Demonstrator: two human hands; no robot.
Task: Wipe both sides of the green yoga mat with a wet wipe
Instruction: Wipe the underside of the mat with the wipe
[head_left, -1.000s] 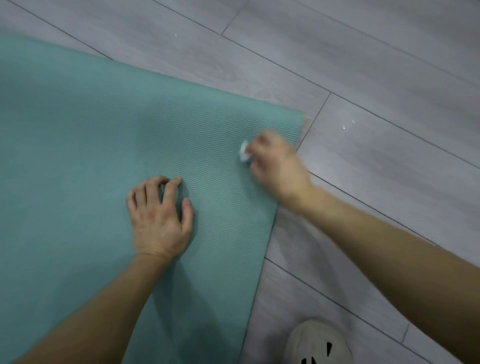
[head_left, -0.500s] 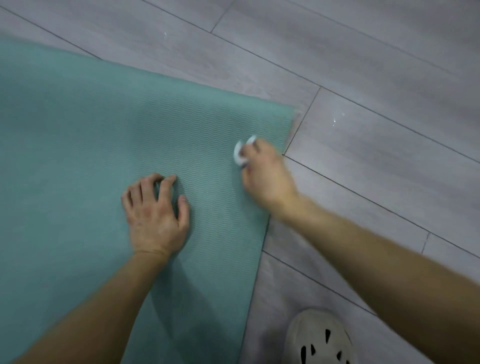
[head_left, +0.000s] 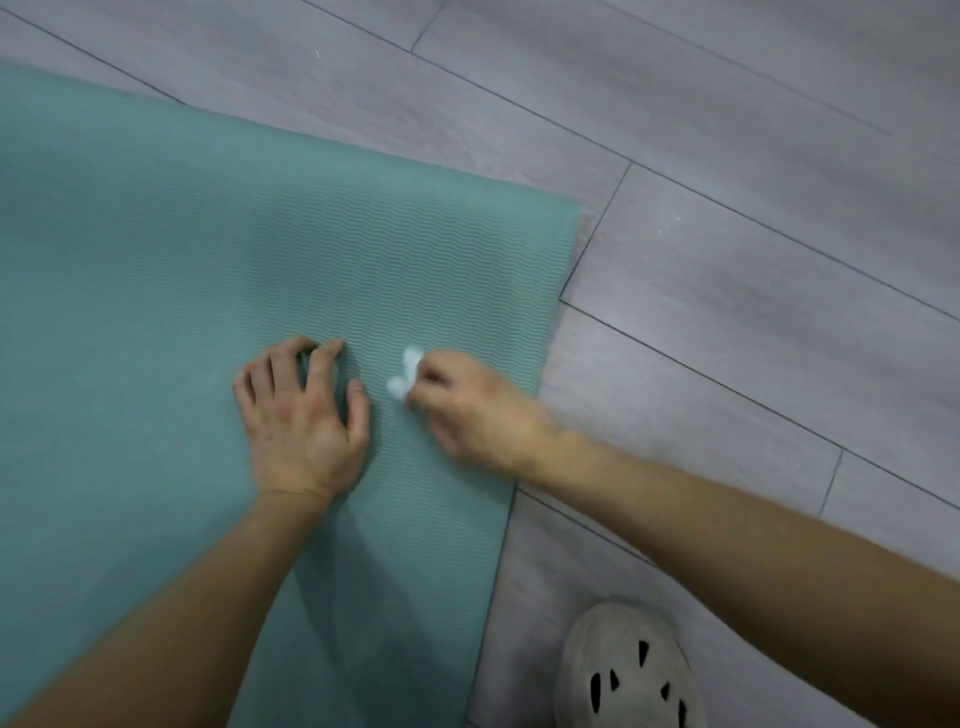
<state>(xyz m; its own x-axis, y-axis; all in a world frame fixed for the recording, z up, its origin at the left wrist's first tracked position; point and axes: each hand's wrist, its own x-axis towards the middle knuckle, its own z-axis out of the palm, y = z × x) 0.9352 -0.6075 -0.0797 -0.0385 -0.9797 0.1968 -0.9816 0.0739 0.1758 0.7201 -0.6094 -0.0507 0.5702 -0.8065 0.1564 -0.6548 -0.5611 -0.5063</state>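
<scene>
Wipe (head_left: 404, 375) pinched in right grip (head_left: 478, 410) (blurred) on green yoga mat (head_left: 208, 260), left grip (head_left: 301, 410) released

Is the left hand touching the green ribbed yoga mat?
Touching. Head view shows the left hand planted on the green ribbed yoga mat, no gap visible.

head view, steeply downward, near floor (head_left: 727, 156)

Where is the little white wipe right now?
In the head view, the wet wipe is pinched in the right hand on the green yoga mat, just right of the left hand.
</scene>
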